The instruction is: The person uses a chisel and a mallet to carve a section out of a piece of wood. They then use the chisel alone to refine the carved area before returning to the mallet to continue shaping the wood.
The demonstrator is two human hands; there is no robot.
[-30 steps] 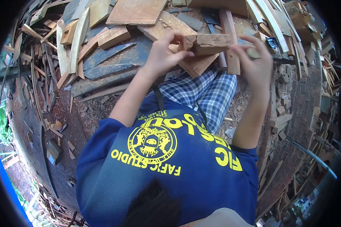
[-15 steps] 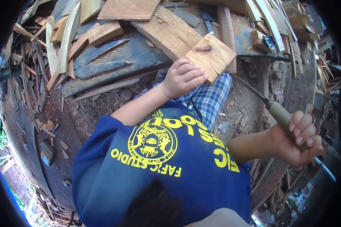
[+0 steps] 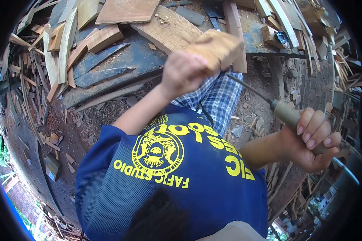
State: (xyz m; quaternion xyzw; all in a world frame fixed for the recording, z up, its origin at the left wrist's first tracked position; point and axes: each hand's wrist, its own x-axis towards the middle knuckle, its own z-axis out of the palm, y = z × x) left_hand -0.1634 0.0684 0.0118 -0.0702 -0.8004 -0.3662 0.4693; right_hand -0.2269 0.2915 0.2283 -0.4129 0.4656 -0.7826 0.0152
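Observation:
My left hand [image 3: 185, 74] is closed on the near edge of a light-brown wood block [image 3: 218, 49]. Hand and block are both smeared by motion, and the block is tilted so one thick side shows. At the right, my right hand [image 3: 315, 138] wraps round the olive-brown handle of a hand tool [image 3: 287, 114]. A thin dark metal shaft runs from that handle up and left, its far end close below the block. What kind of tool it is, I cannot make out.
A dark, worn bench [image 3: 104, 66] carries a broad wood plank [image 3: 165, 30], a flat board [image 3: 126, 11] and a small wood piece [image 3: 104, 39]. A reddish wooden bar [image 3: 234, 32] lies beyond the block. Long offcuts pile up on both sides, with scraps on the ground.
My left hand has moved slightly left and down with the wood block, which has tipped from flat-facing to edge-on. My right hand and the tool have shifted a little left and up.

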